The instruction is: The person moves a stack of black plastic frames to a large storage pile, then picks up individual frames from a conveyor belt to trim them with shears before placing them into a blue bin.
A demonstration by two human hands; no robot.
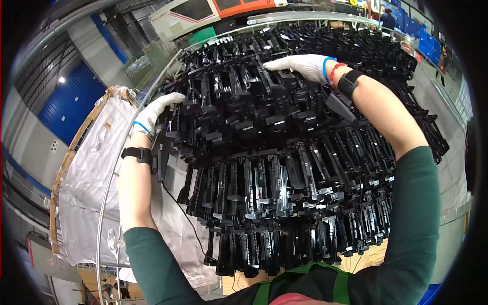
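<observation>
Long black plastic parts [254,96] stand side by side in a dense row between my two hands. My left hand [157,111], in a white knit glove, is at the row's left end, its fingers closed against the end parts. At the right, my right hand [300,66] in a matching glove reaches over the row, fingers together and pointing left along the parts. Both thumbs and palms are largely hidden. A black device hangs from a strap on each wrist. Below, further tiers of similar black parts [274,183] are stacked close together.
A metal rail [108,195] curves along the left side of the stack. Beyond it stands a wood-framed load wrapped in pale sheeting [94,178]. An orange and white machine [203,15] is at the back. Brown cardboard [244,282] lies under the stack; people stand far right.
</observation>
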